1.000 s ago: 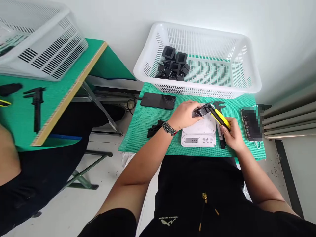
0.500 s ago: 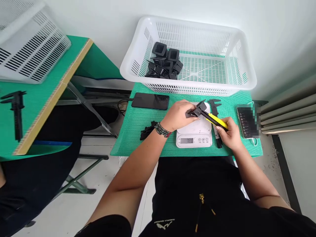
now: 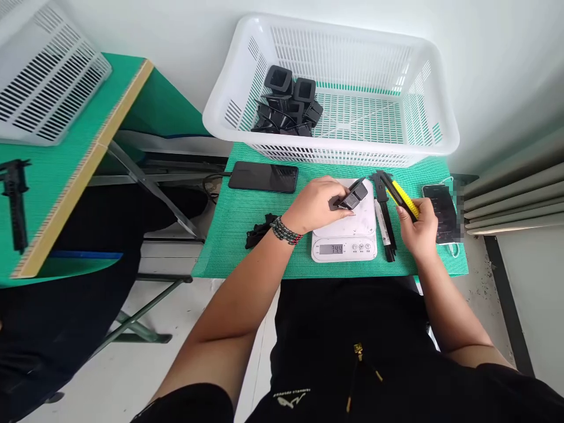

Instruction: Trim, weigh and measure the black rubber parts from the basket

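My left hand (image 3: 321, 205) is closed around a black plastic part (image 3: 353, 194) and holds it tilted over the plate of a white digital scale (image 3: 344, 249). Part of the piece is hidden by my fingers. In my right hand (image 3: 418, 229) is a yellow and black utility knife (image 3: 404, 197), pointing up and left, apart from the black part. Between the scale and my right hand lie a black caliper (image 3: 381, 189) and a white and black marker (image 3: 385, 223).
A white basket (image 3: 330, 142) with several black parts stands at the back. Two phones (image 3: 263, 177) lie at left and right, and dark scraps (image 3: 261, 231) lie near my left wrist. On the neighbouring table (image 3: 88, 158) are another caliper (image 3: 16, 202) and basket (image 3: 53, 76). A person's dark-clothed leg shows at left.
My right hand has drawn the knife away from the black part, to the right. The knife now points more steeply upward. My left hand keeps the part over the scale, whose reading has changed.
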A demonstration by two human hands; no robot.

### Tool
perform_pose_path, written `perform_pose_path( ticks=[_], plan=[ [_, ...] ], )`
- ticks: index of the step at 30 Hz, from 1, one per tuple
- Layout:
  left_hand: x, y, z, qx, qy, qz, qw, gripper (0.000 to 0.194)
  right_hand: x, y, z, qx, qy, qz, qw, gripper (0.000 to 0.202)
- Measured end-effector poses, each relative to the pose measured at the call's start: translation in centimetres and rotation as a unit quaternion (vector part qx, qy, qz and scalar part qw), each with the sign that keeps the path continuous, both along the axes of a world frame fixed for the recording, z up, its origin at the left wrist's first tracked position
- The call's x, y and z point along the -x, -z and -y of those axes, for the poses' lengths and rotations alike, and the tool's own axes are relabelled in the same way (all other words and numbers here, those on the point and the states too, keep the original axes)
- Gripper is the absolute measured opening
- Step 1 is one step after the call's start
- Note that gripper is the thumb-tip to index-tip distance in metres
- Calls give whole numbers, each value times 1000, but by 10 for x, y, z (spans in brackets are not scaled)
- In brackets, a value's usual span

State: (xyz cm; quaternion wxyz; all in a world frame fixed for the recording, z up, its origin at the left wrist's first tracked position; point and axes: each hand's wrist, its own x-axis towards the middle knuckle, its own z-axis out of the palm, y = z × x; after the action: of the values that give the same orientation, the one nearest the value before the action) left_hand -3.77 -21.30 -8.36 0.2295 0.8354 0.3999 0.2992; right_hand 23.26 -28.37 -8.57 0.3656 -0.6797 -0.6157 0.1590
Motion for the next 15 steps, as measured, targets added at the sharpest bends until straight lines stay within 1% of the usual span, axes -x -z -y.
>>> perform_pose_path(
  ticks=[1, 2, 6, 7, 8, 9, 10, 13, 14, 15],
  plan=[
    [0, 0, 0, 0, 2, 0, 1000, 28, -1, 0, 1, -2, -10, -2, 1000, 30],
    [0, 0, 0, 0, 3, 1, 1000, 28, -1, 0, 2, -1, -35, -4, 999, 30],
    [1, 1, -1, -8, 3, 5, 1000, 27, 3, 0, 8, 24, -184, -10, 983, 29],
    [1, 1, -1, -9, 3, 6, 1000, 27, 5, 1, 9, 28, -205, -11, 978, 28],
    [1, 1, -1, -9, 2, 6, 1000, 26, 6, 1, 9, 28, -209, -11, 977, 27],
    [2, 1, -1, -9, 2, 6, 1000, 26, 6, 2, 8, 24, -195, -12, 980, 27],
    [2, 1, -1, -7, 2, 7, 1000, 25, 5, 3, 6, 15, -165, -12, 986, 28],
    [3, 0, -1, -3, 14, 11, 1000, 23, 0, 6, -2, -18, -41, -9, 999, 32],
    [3, -1, -1, -2, 20, 13, 1000, 23, -2, 7, -4, -26, -13, -10, 1000, 32],
    [3, -1, -1, -2, 25, 13, 1000, 23, -3, 8, -5, -31, 1, -12, 999, 32]
  ],
)
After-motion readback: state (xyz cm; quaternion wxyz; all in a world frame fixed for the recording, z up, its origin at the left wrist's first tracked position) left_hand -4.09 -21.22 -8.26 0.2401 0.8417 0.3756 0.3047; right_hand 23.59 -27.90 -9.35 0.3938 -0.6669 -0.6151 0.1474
